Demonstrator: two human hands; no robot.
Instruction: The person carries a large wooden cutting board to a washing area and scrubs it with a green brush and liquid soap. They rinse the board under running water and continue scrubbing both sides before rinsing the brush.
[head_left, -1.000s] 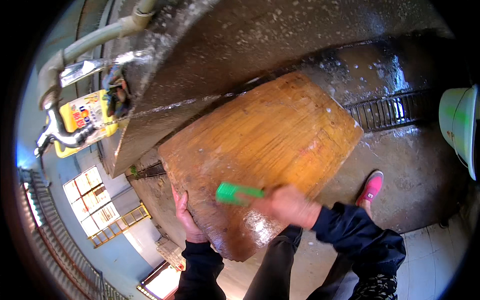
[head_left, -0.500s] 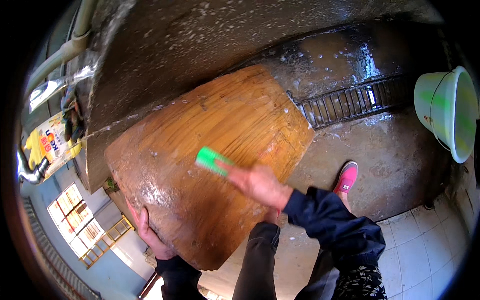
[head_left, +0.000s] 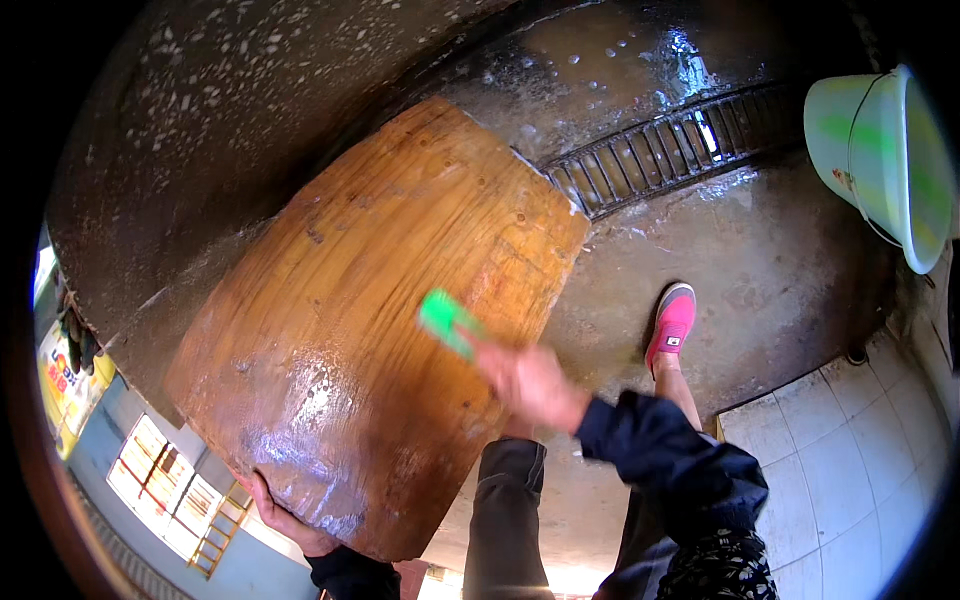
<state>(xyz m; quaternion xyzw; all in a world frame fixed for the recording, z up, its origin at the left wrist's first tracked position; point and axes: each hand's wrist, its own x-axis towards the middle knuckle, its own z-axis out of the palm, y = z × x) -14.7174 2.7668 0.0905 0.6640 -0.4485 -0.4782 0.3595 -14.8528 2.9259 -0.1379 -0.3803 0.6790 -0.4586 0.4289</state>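
Observation:
A large wet wooden board (head_left: 390, 250) stands tilted in front of me, its grain dark with water and a soapy sheen on its lower part. My left hand (head_left: 285, 515) holds the board's lower left edge, thumb on the near face, the other fingers mostly hidden behind it. My right hand (head_left: 530, 380) grips a bright green scrub brush (head_left: 448, 322) over the middle right of the board. Motion blurs both brush and hand, so whether the bristles touch the wood is hard to tell.
A speckled stone slab (head_left: 200, 130) rises along the left. Beyond the board runs a metal drain grate (head_left: 650, 150) in the wet floor. A pale green bucket (head_left: 870, 150) with a wire handle is at the right. My foot in a pink shoe (head_left: 672, 320) stands on the concrete.
The view has shifted, so the board, grate and bucket sit further left and mostly higher. Relative to the board, the brush has moved toward its right edge. My left hand keeps its hold.

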